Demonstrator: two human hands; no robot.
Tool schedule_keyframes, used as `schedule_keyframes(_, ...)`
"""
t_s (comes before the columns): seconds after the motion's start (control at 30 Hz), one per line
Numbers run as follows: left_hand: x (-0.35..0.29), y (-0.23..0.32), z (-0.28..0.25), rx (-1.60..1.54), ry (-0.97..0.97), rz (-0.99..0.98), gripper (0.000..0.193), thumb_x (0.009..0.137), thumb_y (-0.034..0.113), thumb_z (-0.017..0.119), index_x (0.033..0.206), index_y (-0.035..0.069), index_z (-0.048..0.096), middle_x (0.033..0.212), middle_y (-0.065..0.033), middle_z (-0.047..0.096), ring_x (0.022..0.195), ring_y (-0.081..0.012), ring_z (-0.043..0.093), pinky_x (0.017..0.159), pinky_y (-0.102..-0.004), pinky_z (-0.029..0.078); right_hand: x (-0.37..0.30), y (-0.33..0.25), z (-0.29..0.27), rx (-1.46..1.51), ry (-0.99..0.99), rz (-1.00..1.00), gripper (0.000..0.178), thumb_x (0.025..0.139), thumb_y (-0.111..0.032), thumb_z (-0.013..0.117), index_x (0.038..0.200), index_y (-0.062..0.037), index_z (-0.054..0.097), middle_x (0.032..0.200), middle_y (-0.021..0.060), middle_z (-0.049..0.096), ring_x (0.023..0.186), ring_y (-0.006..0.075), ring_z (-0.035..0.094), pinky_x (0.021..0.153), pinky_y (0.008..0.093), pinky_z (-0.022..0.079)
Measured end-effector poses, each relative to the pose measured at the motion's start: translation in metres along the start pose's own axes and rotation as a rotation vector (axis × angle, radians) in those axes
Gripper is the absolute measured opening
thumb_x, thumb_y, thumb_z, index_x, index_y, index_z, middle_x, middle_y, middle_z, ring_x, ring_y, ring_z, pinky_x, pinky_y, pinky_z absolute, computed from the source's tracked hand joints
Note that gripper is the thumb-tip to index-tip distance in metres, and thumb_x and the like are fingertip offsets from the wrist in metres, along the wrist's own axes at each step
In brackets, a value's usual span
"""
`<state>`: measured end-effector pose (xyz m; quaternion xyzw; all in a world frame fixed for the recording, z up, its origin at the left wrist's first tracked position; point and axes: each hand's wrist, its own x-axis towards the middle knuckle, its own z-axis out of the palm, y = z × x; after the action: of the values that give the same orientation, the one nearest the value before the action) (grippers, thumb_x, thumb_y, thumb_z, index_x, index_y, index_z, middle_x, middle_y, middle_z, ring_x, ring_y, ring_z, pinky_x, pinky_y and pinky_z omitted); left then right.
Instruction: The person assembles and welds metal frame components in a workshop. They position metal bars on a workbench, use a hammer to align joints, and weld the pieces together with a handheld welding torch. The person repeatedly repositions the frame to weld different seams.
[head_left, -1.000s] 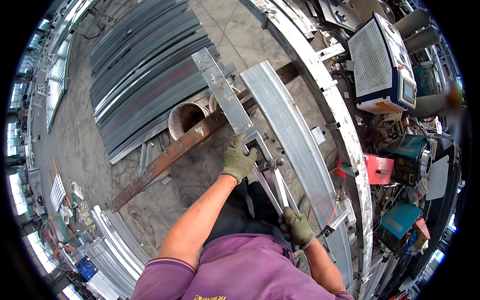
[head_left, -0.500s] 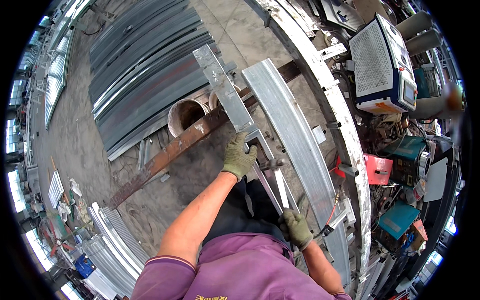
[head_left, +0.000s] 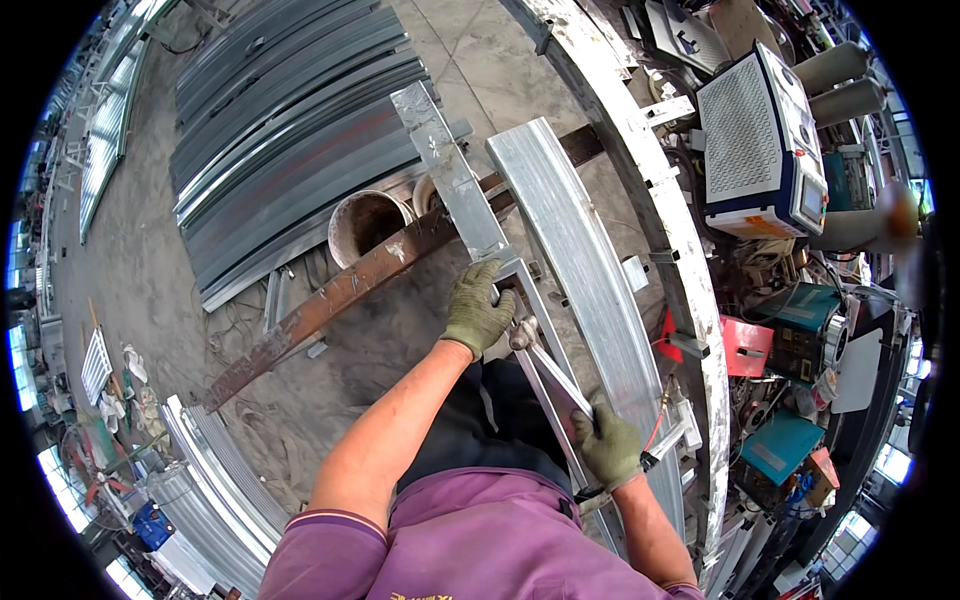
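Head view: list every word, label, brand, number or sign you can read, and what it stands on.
Shirt: yellow lettering, cut off by the picture's lower edge; not readable.
White machine: orange patch and screen; any text is too small to read.
Elsewhere: nothing legible.

Materials and finishes: left glove (head_left: 476,312) and right glove (head_left: 608,447), matt, coarse-textured cloth; hammer (head_left: 523,334), dull metal head with smooth, pale handle; frame (head_left: 543,313), smooth grey metal; wide channel (head_left: 585,250), silvery metal with streaked, softly reflective surface; beam (head_left: 345,288), brown, rust-like metal, scuffed; bucket (head_left: 343,222), stained, matt wall; shirt (head_left: 450,535), matt purple cloth; floor (head_left: 340,395), dusty, concrete-like, dull; stacked profiles (head_left: 300,150), grey metal, glossy along some ridges
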<state>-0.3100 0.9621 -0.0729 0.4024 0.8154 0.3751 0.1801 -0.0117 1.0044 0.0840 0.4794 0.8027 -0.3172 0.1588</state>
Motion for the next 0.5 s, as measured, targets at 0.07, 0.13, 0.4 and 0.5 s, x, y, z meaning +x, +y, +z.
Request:
schedule_keyframes(0.07, -0.0006, -0.0006, 0.0015, 0.012, -0.004, -0.001, 0.056, 0.087, 0.024, 0.074, 0.138, 0.004, 0.064, 0.136, -0.0225, 0.066, 0.129, -0.0432, 0.06, 0.114, -0.0499, 0.046, 0.0054, 0.0013, -0.0035, -0.051, 0.011, 0.0, 0.042, 0.103, -0.048, 0.066, 0.093, -0.008, 0.065, 0.079, 0.0221, 0.07, 0.078, 0.0475, 0.07, 0.068, 0.0582, 0.051)
schedule_keyframes(0.13, -0.002, -0.0046, 0.0052, 0.057, 0.002, 0.006, 0.056, 0.088, 0.025, 0.074, 0.138, 0.004, 0.063, 0.136, -0.0228, 0.066, 0.129, -0.0434, 0.06, 0.114, -0.0502, 0.046, 0.0049, -0.0005, -0.0033, -0.084, 0.045, 0.003, 0.043, 0.102, -0.05, 0.067, 0.093, -0.0082, 0.065, 0.078, 0.0207, 0.07, 0.078, 0.0474, 0.07, 0.068, 0.0596, 0.051)
schedule_keyframes(0.4, 0.0015, -0.0002, 0.0024, 0.029, -0.044, -0.024, 0.055, 0.089, 0.024, 0.072, 0.139, 0.003, 0.062, 0.136, -0.0253, 0.065, 0.129, -0.0437, 0.06, 0.114, -0.0503, 0.046, 0.0057, -0.0005, -0.0016, -0.102, 0.042, 0.003, 0.041, 0.102, -0.051, 0.067, 0.095, -0.0108, 0.066, 0.081, 0.0197, 0.071, 0.076, 0.048, 0.07, 0.069, 0.0603, 0.052)
schedule_keyframes(0.5, 0.0019, -0.003, 0.0046, 0.023, -0.046, -0.021, 0.056, 0.09, 0.024, 0.072, 0.14, 0.002, 0.061, 0.136, -0.0265, 0.064, 0.129, -0.0447, 0.06, 0.114, -0.0511, 0.046, 0.0032, -0.0037, -0.0021, -0.059, 0.019, 0.029, 0.041, 0.102, -0.051, 0.066, 0.096, -0.0101, 0.066, 0.083, 0.0205, 0.072, 0.079, 0.0485, 0.071, 0.07, 0.0604, 0.052)
